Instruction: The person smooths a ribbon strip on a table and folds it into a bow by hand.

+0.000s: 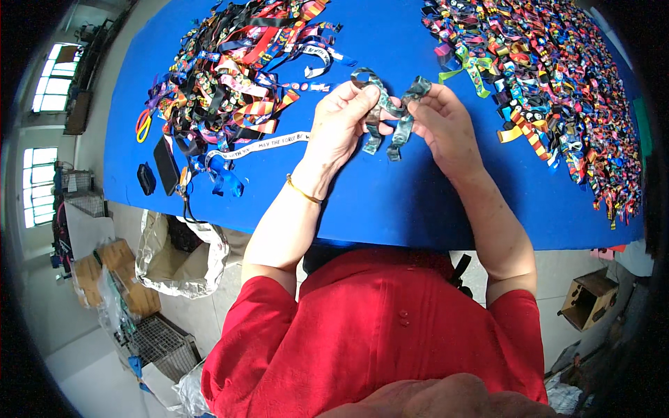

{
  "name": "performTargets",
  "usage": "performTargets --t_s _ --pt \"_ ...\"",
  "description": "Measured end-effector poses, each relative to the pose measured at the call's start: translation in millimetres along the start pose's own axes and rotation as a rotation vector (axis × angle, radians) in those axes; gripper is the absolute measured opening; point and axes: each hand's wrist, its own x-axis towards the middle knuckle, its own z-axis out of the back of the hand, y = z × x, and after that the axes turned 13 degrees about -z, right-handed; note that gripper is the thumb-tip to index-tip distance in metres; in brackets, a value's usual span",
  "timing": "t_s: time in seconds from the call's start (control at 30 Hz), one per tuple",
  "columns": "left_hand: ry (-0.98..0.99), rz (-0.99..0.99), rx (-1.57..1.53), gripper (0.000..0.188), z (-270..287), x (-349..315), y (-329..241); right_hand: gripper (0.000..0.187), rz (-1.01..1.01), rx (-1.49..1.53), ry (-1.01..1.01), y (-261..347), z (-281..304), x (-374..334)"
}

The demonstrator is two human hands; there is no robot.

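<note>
Red shirt [390,327], worn by the person at the near edge of a blue desk [432,209]. To the person's right spreads a dense mass of multicoloured ribbon pieces [557,83]; to the left, a smaller ribbon heap [223,83]. Between these 2, above the desk, the left hand [338,115] and right hand [446,125] each pinch dark green patterned ribbon [401,136], its ends hanging. Yellow bracelet [303,191] circles the left wrist.

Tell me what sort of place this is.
Probably a workshop or sorting room: a wide blue table bears a tangled heap of multicoloured fabric straps at the left and a dense spread of small multicoloured fabric pieces at the right.
</note>
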Motion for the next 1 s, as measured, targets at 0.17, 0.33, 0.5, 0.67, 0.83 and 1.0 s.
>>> performTargets --t_s 0.17,0.33,0.5,0.67,0.83,1.0 --pt "-0.048 0.028 0.078 0.018 -3.8 -1.0 -0.8 0.019 -0.028 0.072 0.012 0.5 2.5 4.5" --pt "-0.056 0.037 0.083 0.020 -3.5 -2.2 -0.9 0.016 -0.035 0.025 0.058 0.2 8.6 8.4" --pt "-0.039 0.037 0.142 0.020 -3.2 -2.9 -1.3 0.015 -0.068 -0.058 0.021 0.5 8.9 6.1" --pt "-0.001 0.034 0.158 0.020 -2.4 -3.2 1.1 0.011 -0.054 -0.158 0.007 2.6 6.7 4.0" --pt "0.028 0.046 0.192 0.024 -0.8 -3.5 -0.3 0.010 -0.052 -0.175 0.061 4.7 8.3 1.4" --pt "0.002 0.025 0.145 0.021 -5.2 -5.2 -0.7 0.009 -0.050 -0.147 0.056 3.0 8.6 2.8"
